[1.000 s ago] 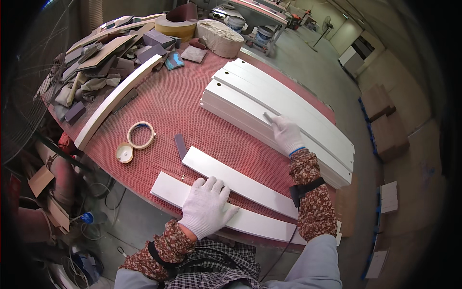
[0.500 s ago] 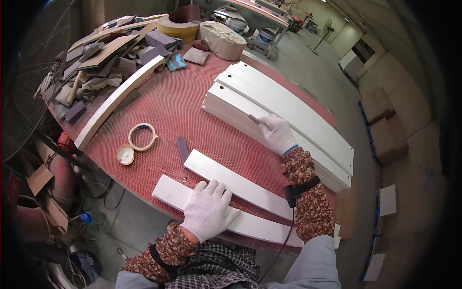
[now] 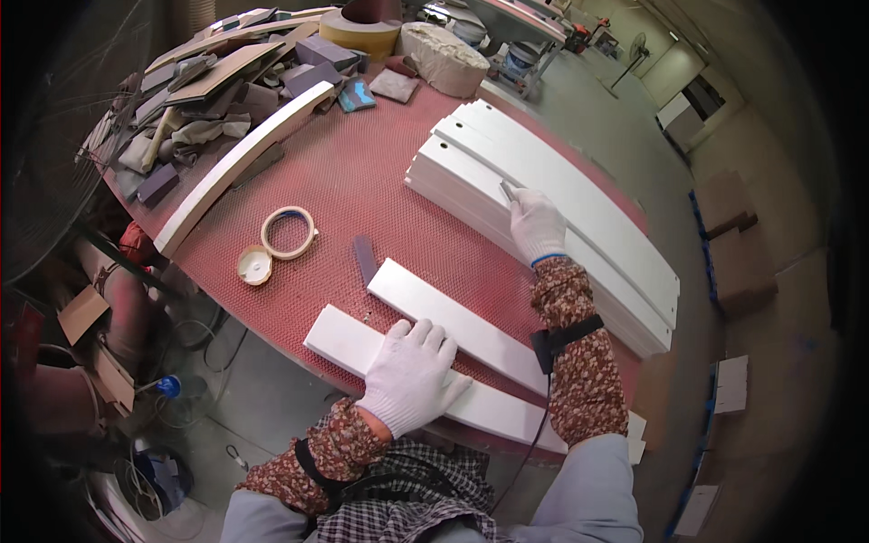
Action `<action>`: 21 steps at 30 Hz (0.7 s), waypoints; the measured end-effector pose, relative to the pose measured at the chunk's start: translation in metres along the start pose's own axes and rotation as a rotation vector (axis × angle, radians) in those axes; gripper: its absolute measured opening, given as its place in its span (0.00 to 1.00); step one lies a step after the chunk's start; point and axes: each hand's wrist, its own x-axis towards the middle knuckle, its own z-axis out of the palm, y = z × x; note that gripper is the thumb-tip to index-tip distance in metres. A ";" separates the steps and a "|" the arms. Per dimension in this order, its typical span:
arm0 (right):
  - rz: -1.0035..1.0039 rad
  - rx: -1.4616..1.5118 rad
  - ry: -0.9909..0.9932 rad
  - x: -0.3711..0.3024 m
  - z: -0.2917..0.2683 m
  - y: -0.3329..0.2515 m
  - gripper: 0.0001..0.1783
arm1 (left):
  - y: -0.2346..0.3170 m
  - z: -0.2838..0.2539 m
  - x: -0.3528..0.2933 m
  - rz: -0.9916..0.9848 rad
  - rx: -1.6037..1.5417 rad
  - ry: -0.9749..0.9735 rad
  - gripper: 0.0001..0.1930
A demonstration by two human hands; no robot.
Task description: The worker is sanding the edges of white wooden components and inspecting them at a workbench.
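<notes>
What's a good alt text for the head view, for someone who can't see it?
A person's gloved left hand rests on a white board; the gloved right hand holds a small grey piece at a stack of white panels.

Scrap pile (image 3: 217, 86) left, board stack (image 3: 588, 222) right

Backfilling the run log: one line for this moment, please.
left hand: on near white strip | right hand: holding small gray piece over white board stack | nearby: tape roll, purple block

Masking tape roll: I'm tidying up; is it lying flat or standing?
Lying flat: the masking tape roll faces upward, red mat visible through its hole.
</notes>
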 end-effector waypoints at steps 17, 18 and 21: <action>0.712 0.202 0.320 -0.379 -0.182 0.171 0.13 | 0.061 0.074 0.026 0.074 0.124 0.017 0.25; 0.851 0.171 0.318 -0.409 -0.189 0.178 0.12 | 0.066 0.077 0.027 0.051 0.119 -0.026 0.24; 1.046 0.141 0.387 -0.479 -0.194 0.199 0.13 | 0.075 0.094 0.026 0.061 0.150 -0.090 0.25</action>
